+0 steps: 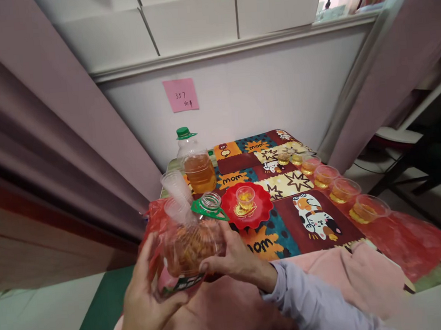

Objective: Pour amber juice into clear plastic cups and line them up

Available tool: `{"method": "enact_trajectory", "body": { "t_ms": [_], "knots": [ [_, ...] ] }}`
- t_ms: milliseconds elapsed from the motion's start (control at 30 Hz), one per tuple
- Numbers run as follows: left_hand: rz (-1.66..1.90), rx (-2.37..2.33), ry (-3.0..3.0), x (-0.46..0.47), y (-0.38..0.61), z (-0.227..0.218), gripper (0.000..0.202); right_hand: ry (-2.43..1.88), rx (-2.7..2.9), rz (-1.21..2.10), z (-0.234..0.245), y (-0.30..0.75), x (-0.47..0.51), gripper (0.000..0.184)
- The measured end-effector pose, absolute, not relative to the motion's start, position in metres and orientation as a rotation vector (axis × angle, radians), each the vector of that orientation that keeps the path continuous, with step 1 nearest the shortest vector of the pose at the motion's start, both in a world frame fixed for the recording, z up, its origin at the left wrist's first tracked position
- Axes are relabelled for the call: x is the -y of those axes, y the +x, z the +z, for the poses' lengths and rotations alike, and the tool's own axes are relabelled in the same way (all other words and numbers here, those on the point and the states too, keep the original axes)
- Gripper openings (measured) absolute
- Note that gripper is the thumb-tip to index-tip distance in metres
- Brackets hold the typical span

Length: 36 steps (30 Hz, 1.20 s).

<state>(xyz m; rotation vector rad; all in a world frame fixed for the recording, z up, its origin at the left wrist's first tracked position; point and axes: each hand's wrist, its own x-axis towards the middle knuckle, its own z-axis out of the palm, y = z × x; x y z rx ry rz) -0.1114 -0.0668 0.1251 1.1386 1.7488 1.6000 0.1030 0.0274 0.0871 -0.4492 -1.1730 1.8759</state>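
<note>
- as we look from the left, our left hand [147,298] wraps one side of the open bottle [191,248], held at the near left of the surface [286,218]; we cannot tell whether its base touches.
- just behind it we see stacked cups [176,189] and a green-capped bottle [200,174].
- our right hand [235,258] grips the other side; we judge the step to be two-handed handling.
- farther right are a red plate [265,207] bearing one cup [246,196], then a row of cups [344,191]; our next move seems to call for a firm grip and a level mouth.
</note>
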Motion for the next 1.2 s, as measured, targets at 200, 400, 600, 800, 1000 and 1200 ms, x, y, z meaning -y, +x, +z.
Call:
{"method": "enact_trajectory", "body": {
  "t_ms": [200, 400, 600, 800, 1000, 1200],
  "knots": [
    [1.519, -1.823, 1.218, 0.06, -0.099, 0.123, 0.14, -0.362, 1.7, 1.683, 0.112, 0.128, -0.038, 0.118],
    [1.572, -1.874, 1.268, 0.065, -0.11, 0.115, 0.132, -0.898, 1.941, 0.922, 0.121, 0.185, -0.108, 0.092],
    [1.559, -1.914, 1.293, 0.074, -0.116, 0.103, 0.136, -1.462, 2.455, 0.411, 0.125, 0.204, -0.163, 0.075],
    [1.518, -1.939, 1.441, 0.082, -0.112, 0.102, 0.133, -1.519, 2.642, 0.363, 0.128, 0.191, -0.175, 0.074],
    [1.545, -1.952, 1.408, 0.086, -0.108, 0.103, 0.133, -1.517, 2.67, 0.34, 0.131, 0.183, -0.177, 0.075],
    [1.52, -2.009, 1.436, 0.086, -0.109, 0.1, 0.128, -1.45, 2.552, 0.366, 0.139, 0.192, -0.178, 0.082]
  ]
}}
